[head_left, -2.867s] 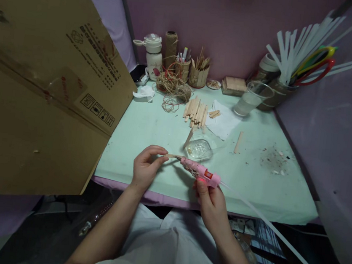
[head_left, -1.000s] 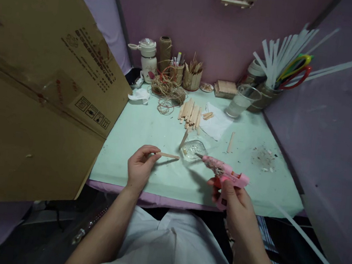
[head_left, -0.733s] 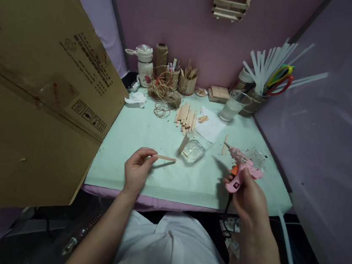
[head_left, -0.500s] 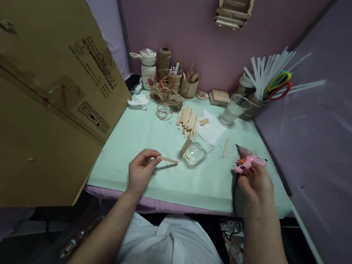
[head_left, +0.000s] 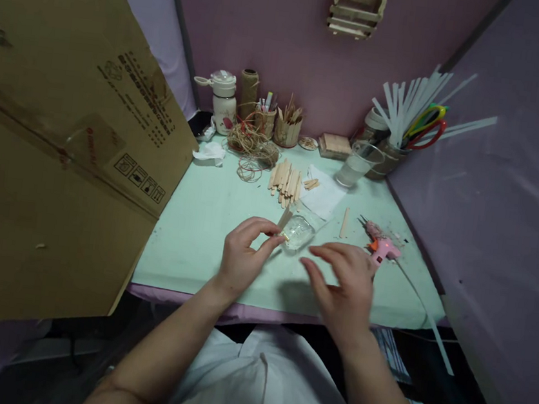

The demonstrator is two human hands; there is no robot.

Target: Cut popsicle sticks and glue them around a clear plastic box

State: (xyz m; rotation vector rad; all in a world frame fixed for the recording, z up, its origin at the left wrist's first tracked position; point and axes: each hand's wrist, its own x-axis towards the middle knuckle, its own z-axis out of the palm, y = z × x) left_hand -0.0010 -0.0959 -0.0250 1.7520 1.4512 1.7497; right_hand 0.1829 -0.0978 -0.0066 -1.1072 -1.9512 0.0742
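Observation:
My left hand (head_left: 248,255) is pinched at the left edge of a small clear dish-like piece (head_left: 299,234). Between thumb and fingertips is a wooden craft stick, mostly hidden now; only a small yellowish bit shows at the tips. A short upright wooden piece (head_left: 286,215) stands at the clear piece's left side. To the right of the dish, my right hand (head_left: 341,278) hovers with thumb and fingers apart, holding nothing, slightly blurred. The pink hot glue gun (head_left: 383,249) lies on the table beyond it, a long translucent glue stick (head_left: 425,310) trailing from its back.
Behind the dish lie a pile of craft sticks (head_left: 285,181) and a white tissue (head_left: 323,192); one loose stick (head_left: 344,223) is nearby. A tangle of twine (head_left: 254,145) and a plastic cup (head_left: 355,166) stand further back. A large cardboard box (head_left: 72,140) borders the left.
My right hand has let go of the glue gun and moved left toward the dish. My left hand has brought the craft stick rightward to the dish's edge.

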